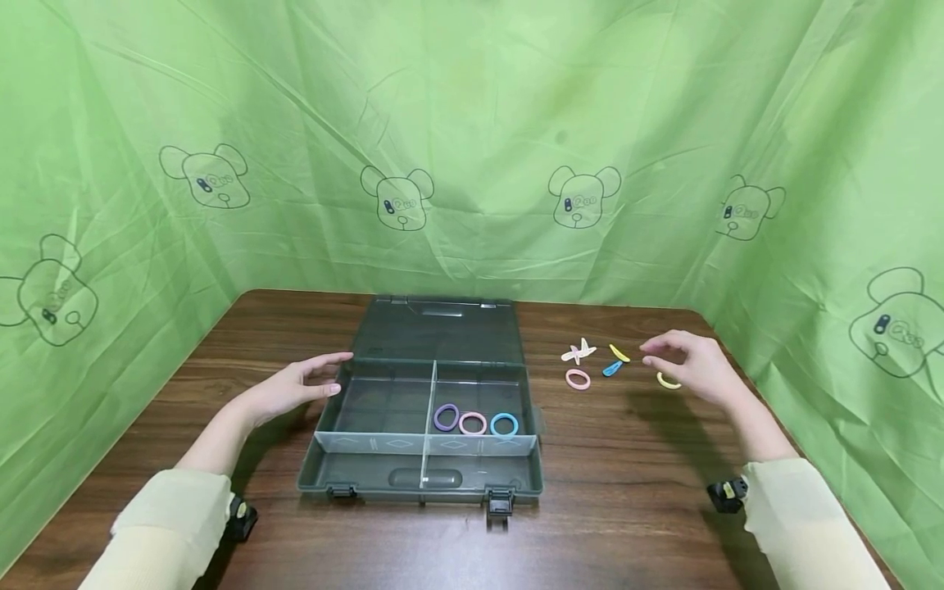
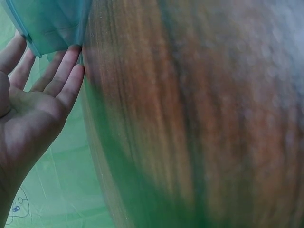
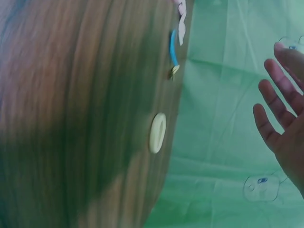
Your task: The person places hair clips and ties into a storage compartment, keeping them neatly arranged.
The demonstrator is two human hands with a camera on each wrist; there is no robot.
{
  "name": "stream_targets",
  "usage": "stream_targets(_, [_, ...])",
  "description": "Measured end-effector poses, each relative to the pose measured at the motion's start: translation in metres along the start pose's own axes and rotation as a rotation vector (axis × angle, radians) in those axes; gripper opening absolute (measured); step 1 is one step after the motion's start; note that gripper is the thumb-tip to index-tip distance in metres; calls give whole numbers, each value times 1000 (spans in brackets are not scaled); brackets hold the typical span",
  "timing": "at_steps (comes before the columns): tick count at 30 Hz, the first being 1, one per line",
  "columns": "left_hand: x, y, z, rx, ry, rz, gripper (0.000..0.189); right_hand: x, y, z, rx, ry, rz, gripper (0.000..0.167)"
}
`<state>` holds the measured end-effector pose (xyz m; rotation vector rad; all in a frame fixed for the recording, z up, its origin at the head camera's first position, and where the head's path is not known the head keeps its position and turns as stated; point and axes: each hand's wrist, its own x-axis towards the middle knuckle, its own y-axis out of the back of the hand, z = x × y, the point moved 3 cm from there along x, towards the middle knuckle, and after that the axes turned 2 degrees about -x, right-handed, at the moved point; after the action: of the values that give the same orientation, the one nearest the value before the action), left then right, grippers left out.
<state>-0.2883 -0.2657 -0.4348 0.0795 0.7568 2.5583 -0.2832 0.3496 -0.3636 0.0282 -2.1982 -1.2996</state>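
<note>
My left hand rests its fingertips against the left side of an open grey plastic divider box; in the left wrist view its fingers look fairly straight at the box edge. Inside, the back right compartment holds a purple hair tie, a pink hair tie and a blue hair tie. Over the table's right side hovers my right hand, empty, with loosely bent fingers. Below it lies a pale yellow hair tie, partly hidden in the head view. Left of the hand are a yellow hair clip and a blue hair clip.
Further left lie a whitish bow-shaped piece and another pink hair tie. The box lid is folded back toward the far edge. A latch sticks out in front. Green curtain surrounds the wooden table.
</note>
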Motion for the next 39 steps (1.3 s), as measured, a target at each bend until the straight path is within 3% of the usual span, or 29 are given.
stream_targets(8, [0, 0, -1, 9, 8, 4, 58, -9, 5, 23, -89, -36, 69, 17])
stream_targets(24, [0, 0, -2, 16, -3, 0, 58, -24, -11, 74, -177, -137, 49, 16])
stream_targets(30, [-1, 0, -1, 7, 3, -4, 58, -25, -17, 87, -167, -133, -12, 16])
stream_targets(39, [0, 0, -1, 17, 4, 0, 58, -28, -25, 102, -142, -227, -129, 17])
